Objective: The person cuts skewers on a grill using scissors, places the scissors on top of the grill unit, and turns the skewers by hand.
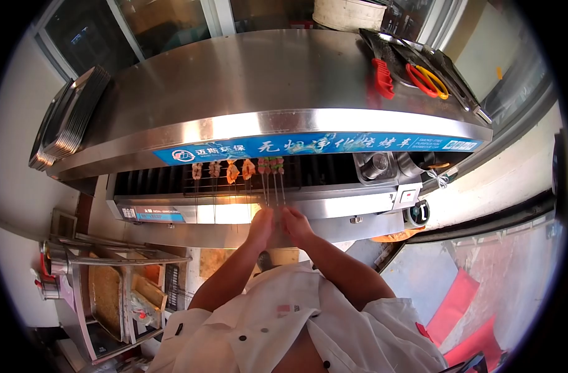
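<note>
My left hand [260, 227] and my right hand [297, 225] are close together at the front edge of the grill [334, 207]. Both are closed, with fingers pinched at the lower ends of thin metal skewers [275, 186]. Dark red and green pieces of food [271, 165] are threaded on the far ends, over the grill opening. Left of them lie orange-brown meat skewers [232, 172] and paler meat skewers [197, 170], apart from my hands. The fingertips are small in view, so which skewer each hand grips is hard to make out.
A steel hood [234, 74] with a blue sign overhangs the grill. On top are stacked trays [79, 118], red-handled tongs [382, 78], scissors [430, 81] and a round steamer [349, 13]. A metal container [376, 166] sits at the grill's right. A shelf cart [119, 292] stands lower left.
</note>
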`<state>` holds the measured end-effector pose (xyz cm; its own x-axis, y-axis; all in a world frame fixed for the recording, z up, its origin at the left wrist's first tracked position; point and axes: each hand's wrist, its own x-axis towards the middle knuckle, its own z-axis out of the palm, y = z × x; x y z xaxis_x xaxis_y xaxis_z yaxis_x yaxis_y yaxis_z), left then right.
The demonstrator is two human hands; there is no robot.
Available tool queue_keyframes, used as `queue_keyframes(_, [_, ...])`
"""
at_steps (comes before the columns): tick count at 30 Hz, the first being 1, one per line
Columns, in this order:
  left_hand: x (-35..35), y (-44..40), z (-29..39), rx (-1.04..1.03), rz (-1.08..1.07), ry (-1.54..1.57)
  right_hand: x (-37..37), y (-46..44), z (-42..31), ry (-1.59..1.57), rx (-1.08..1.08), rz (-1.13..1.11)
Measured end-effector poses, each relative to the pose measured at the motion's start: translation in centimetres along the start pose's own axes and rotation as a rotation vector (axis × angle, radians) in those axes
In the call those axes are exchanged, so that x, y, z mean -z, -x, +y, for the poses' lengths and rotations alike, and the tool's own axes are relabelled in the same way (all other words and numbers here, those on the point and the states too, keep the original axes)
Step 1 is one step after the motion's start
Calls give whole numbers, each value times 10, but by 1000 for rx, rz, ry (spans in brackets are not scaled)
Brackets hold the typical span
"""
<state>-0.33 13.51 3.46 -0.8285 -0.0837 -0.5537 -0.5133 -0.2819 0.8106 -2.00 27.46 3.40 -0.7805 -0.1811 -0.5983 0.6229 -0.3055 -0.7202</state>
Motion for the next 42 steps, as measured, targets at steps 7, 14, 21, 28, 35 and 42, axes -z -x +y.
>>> queue_keyframes(7, [23,42,-18,117,-157,-407,80,22,26,126,-45,105])
queue_keyframes(14, [97,96,-101,-78,-194,-634,292,81,139,604,-214,383])
queue_keyframes(21, [236,91,-246,195,61,-1167,357,204,167,1479,-576,418])
queue_keyframes(28, [251,118,-222,598,74,-1292,392,160,176,1266,-379,281])
queue_keyframes(35, [152,98,-219,-21,331,-1078,452,92,198,1251,-130,253])
queue_keyframes(42, [-32,120,-30,-883,406,-1040,480,109,176,1175,-124,266])
